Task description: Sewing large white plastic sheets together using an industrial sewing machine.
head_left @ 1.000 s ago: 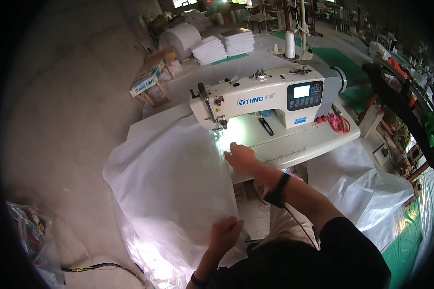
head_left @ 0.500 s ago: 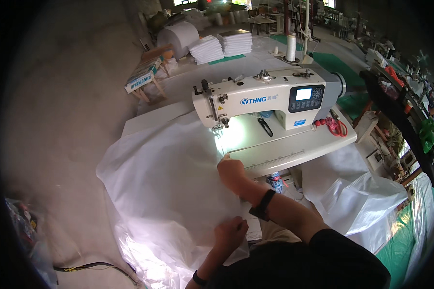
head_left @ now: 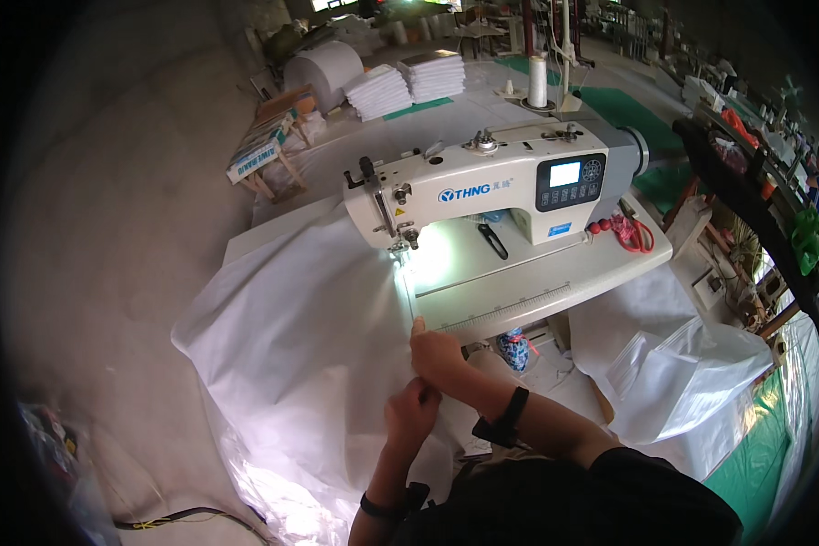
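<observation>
A broad white sheet of thin fabric (head_left: pixel 291 346) is spreading across the near left of the sewing table (head_left: pixel 537 291) and spilling over its near edge toward the floor, with its far right edge lying under the needle of the white sewing machine (head_left: pixel 482 187). It looks light, limp and rather slick, so it is likely sliding and bunching easily; gathering it along the seam edge, close to the needle line, seems the surest place to take hold. More of the same white material (head_left: pixel 682 373) is lying heaped to the right. Far behind the machine, stacks of folded white pieces (head_left: pixel 409 82) are sitting beside a large white roll (head_left: pixel 323 68). The right hand (head_left: pixel 437 353) is curling closed, pinching the sheet's edge at the near side of the table. The left hand (head_left: pixel 411 411) is closing over the same edge just nearer, touching the right. Red-handled scissors (head_left: pixel 632 232) are resting at the table's right end.
</observation>
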The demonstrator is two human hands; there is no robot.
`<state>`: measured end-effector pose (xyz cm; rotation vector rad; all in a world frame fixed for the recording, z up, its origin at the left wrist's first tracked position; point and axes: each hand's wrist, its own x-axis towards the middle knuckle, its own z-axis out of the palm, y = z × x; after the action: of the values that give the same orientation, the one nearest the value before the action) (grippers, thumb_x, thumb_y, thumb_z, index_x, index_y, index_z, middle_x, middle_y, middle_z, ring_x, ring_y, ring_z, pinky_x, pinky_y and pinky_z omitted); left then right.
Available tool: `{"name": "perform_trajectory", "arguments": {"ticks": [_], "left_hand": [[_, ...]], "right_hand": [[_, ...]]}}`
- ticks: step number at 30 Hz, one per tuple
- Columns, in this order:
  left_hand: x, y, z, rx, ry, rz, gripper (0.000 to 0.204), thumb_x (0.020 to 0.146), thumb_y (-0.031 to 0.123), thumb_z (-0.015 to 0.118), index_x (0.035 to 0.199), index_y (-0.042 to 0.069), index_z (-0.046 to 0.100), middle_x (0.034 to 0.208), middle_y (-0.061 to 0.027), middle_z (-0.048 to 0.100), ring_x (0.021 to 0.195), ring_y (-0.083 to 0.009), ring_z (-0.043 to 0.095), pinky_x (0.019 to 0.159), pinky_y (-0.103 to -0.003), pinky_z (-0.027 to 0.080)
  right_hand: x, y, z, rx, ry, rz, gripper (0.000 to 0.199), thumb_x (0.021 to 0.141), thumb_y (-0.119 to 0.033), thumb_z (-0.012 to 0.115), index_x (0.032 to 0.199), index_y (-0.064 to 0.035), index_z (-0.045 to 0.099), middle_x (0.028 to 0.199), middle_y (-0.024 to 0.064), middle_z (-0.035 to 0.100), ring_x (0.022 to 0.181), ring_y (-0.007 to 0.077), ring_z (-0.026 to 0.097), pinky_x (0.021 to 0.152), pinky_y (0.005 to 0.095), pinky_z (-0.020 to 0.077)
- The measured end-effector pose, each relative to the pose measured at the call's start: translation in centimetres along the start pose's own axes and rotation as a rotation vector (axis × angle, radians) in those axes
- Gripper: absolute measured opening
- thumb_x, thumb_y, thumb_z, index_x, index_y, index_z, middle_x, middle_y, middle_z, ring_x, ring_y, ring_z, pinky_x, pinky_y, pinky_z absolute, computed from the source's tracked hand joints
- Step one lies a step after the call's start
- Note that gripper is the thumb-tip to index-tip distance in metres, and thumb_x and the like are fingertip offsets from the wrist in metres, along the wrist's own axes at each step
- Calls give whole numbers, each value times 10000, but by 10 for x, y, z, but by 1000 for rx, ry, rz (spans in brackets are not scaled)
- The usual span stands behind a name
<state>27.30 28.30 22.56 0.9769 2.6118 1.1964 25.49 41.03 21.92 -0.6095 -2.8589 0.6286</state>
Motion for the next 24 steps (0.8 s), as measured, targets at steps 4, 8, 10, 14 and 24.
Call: {"name": "perform_trajectory", "arguments": {"ticks": [4,8,10,14,24], "left_hand": [[13,-9,-4,-6,-49,16,178,822,240,584,858,68,612,688,-161,615,673,-358,613,604,-431,474],[21,-27,-26,187,150,15,129,827,188,573,793,65,590,751,-132,609,746,-327,589,648,-423,463],[28,-48,-45,524,323,122,73,814,157,565,786,91,577,819,-96,591,847,-311,547,727,-427,432],[39,-92,-80,725,457,-13,287,818,314,599,1040,132,607,1141,-106,521,1077,-324,483,879,-506,362],[137,-130,-113,739,188,-222,480,857,402,535,1294,215,465,1341,-102,401,1264,-305,355,942,-692,223]], "right_hand": [[7,-2,-10,-52,2,-33,504,791,-103,496,1218,153,412,738,179,656,669,286,667,571,374,523],[13,0,-16,-206,42,-82,511,764,-106,542,1191,160,456,679,112,655,624,203,665,516,304,502],[22,6,-10,-232,67,-99,500,760,-104,551,1185,148,472,663,94,648,616,192,659,512,299,495],[41,8,-9,-253,87,-121,453,754,-90,562,1155,115,518,627,52,628,575,185,638,497,289,479],[99,20,-9,-148,95,-132,233,771,-70,519,968,47,565,801,113,645,687,257,648,581,347,510]]}}
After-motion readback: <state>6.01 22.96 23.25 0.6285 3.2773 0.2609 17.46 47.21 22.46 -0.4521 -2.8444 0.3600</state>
